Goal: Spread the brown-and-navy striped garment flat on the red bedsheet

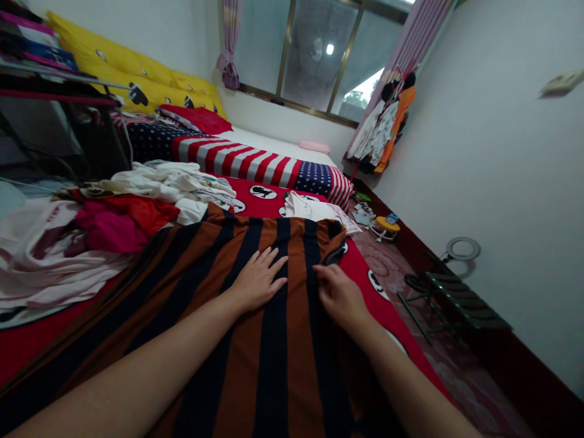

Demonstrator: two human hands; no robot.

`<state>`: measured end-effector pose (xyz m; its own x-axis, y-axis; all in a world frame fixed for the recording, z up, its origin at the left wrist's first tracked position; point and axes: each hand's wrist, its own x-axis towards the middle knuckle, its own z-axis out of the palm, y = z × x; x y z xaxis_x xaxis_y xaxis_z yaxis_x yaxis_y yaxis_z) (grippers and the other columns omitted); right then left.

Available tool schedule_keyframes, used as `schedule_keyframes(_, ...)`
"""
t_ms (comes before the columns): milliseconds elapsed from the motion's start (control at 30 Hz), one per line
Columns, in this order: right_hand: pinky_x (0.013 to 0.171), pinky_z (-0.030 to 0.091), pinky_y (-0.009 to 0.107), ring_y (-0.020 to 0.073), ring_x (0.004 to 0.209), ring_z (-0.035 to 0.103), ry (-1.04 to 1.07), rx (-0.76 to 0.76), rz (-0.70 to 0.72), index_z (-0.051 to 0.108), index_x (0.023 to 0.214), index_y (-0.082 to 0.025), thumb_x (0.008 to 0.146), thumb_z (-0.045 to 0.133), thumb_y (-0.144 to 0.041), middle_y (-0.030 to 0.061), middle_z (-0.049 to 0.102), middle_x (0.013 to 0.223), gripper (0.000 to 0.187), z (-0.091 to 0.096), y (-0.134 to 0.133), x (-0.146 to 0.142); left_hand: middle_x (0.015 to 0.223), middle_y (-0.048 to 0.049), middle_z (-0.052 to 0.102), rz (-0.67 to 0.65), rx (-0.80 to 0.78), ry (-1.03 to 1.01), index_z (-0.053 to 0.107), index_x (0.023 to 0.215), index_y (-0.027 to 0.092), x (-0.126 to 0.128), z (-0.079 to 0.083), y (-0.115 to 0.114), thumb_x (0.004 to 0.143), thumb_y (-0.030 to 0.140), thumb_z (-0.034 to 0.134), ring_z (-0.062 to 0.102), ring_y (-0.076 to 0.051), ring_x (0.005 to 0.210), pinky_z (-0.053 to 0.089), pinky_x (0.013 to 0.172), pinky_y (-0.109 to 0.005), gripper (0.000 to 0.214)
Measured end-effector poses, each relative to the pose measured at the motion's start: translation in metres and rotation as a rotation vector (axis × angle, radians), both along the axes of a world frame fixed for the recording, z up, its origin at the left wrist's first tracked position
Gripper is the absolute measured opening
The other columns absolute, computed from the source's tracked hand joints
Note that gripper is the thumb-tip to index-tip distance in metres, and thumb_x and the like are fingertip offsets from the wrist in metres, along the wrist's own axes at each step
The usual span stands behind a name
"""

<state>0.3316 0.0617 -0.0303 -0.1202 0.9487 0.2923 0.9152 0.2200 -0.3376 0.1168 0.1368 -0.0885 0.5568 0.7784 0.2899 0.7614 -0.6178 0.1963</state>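
Now right hand (340, 297) pinching striped garment (274, 365) edge.

No words, labels, brands or numbers can be read anywhere: the red bed sheet (264, 204) carries only round black-and-white picture emblems, and the flag blanket (237, 159) only stars and stripes, no lettering.

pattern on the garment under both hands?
The garment has wide lengthwise stripes, rust-brown and dark navy or black. The head view shows it clearly.
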Motion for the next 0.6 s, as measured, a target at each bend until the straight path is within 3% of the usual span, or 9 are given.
schedule_keyframes(33, 0.081, 0.048, 0.03, 0.0199, 0.096, 0.062, -0.093, -0.051, 0.183, 0.063, 0.119, -0.022, 0.078, 0.05, -0.008, 0.0081, 0.065, 0.112, 0.045, 0.0, -0.01, -0.018, 0.153, -0.009, 0.032, -0.003, -0.001, -0.004, 0.041, 0.143, 0.024, 0.0, -0.001, 0.0, 0.095, 0.048, 0.039, 0.024, -0.026, 0.143, 0.02, 0.116, -0.045, 0.054)
schedule_keyframes(100, 0.084, 0.045, 0.032, 0.0204, 0.097, 0.06, -0.205, -0.069, 0.365, 0.066, 0.112, -0.024, 0.082, 0.05, -0.008, 0.0064, 0.066, 0.108, 0.038, -0.002, -0.031, -0.046, 0.153, -0.0092, 0.033, -0.004, 0.004, -0.01, 0.043, 0.142, 0.024, -0.001, -0.002, 0.001, 0.095, 0.046, 0.038, 0.024, -0.026, 0.143, 0.021, 0.116, -0.046, 0.052)
schedule_keyframes(200, 0.081, 0.044, 0.028, 0.0173, 0.091, 0.061, -0.146, -0.086, 0.406, 0.067, 0.105, -0.024, 0.087, 0.049, -0.012, 0.0041, 0.067, 0.1, 0.027, 0.0, -0.05, -0.056, 0.153, -0.0086, 0.034, -0.005, 0.018, -0.016, 0.046, 0.14, 0.024, -0.001, -0.003, 0.001, 0.094, 0.046, 0.039, 0.025, -0.026, 0.143, 0.021, 0.116, -0.046, 0.051)
schedule_keyframes(267, 0.075, 0.044, 0.025, 0.0154, 0.086, 0.062, -0.053, -0.057, 0.31, 0.066, 0.099, -0.023, 0.09, 0.046, -0.015, 0.0037, 0.066, 0.096, 0.023, 0.002, -0.049, -0.041, 0.153, -0.0086, 0.034, -0.006, 0.013, -0.013, 0.048, 0.139, 0.024, 0.0, -0.002, 0.001, 0.094, 0.047, 0.04, 0.025, -0.026, 0.143, 0.021, 0.116, -0.046, 0.051)
schedule_keyframes(400, 0.072, 0.043, 0.027, 0.018, 0.084, 0.062, -0.024, 0.021, -0.062, 0.063, 0.093, -0.02, 0.087, 0.05, -0.02, 0.0056, 0.066, 0.094, 0.014, 0.002, -0.025, 0.013, 0.153, -0.0096, 0.034, 0.004, -0.006, -0.018, 0.049, 0.138, 0.023, 0.001, 0.0, 0.0, 0.093, 0.047, 0.042, 0.025, -0.027, 0.143, 0.02, 0.116, -0.047, 0.051)
schedule_keyframes(500, 0.066, 0.041, 0.028, 0.0195, 0.078, 0.062, -0.069, -0.162, -0.258, 0.064, 0.091, -0.019, 0.081, 0.061, -0.037, 0.0053, 0.066, 0.089, 0.02, -0.002, -0.013, 0.044, 0.152, -0.0089, 0.035, 0.007, -0.01, -0.015, 0.049, 0.138, 0.024, 0.001, 0.001, 0.0, 0.093, 0.046, 0.043, 0.025, -0.027, 0.143, 0.02, 0.117, -0.046, 0.051)
schedule_keyframes(600, 0.061, 0.037, 0.027, 0.0186, 0.073, 0.061, -0.086, -0.301, -0.288, 0.063, 0.081, -0.02, 0.079, 0.063, -0.043, 0.0034, 0.066, 0.08, 0.023, -0.003, -0.017, 0.052, 0.152, -0.0078, 0.036, 0.01, -0.011, -0.014, 0.049, 0.138, 0.025, 0.001, 0.002, -0.001, 0.093, 0.046, 0.044, 0.026, -0.027, 0.143, 0.02, 0.117, -0.046, 0.05)
